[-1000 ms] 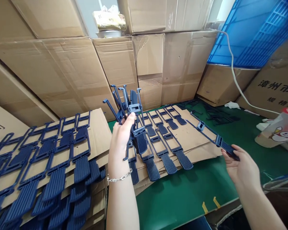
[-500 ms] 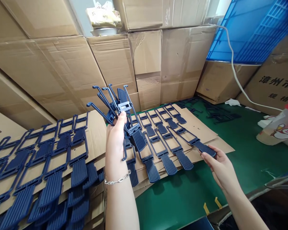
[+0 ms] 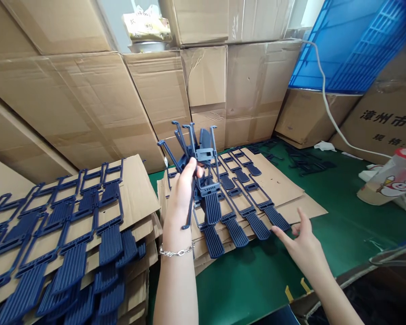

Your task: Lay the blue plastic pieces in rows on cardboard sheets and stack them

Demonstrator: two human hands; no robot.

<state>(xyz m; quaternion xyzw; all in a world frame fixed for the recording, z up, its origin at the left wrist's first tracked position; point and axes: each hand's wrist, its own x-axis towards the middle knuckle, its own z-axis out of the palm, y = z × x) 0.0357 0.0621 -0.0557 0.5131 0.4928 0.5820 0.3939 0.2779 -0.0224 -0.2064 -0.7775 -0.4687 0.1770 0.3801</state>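
Front edge: the green bench [image 3: 237,289] shows its surface between the cardboard sheets and its front edge, where two yellow tabs [image 3: 288,293] sit.
Right side: more green surface runs from the sheets' right corner toward a printed plastic cup [image 3: 387,183].
Back edge: a wall of cardboard boxes [image 3: 208,83] rises close behind the sheets.
Gap: a narrow green strip parts the right-hand cardboard sheets [image 3: 284,180] from the left-hand cardboard stack [image 3: 140,180].
Left stack: rows of dark blue frames [image 3: 72,259] cover it, their ribbed ends hanging past its front edge.
Right sheets: two rows of laid-out frames [image 3: 237,232], the near row's ribbed ends reaching over the front edge.
Rear right corner: loose dark parts [image 3: 309,160] lie on the bench, with crumpled white tissue [image 3: 325,146] and a white cable [image 3: 328,104] nearby.
Left hand [image 3: 181,189]: clamped on an upright bundle of frames [image 3: 212,207], above the sheets' left part, hiding some laid-out ones; thumb up, chain bracelet [image 3: 176,252] at the wrist.
Right hand [image 3: 302,243]: holding nothing, thumb and forefinger spread, at the ribbed end of the rightmost near frame [image 3: 275,218]; whether the thumb touches it, I cannot tell.
Hands: well apart.
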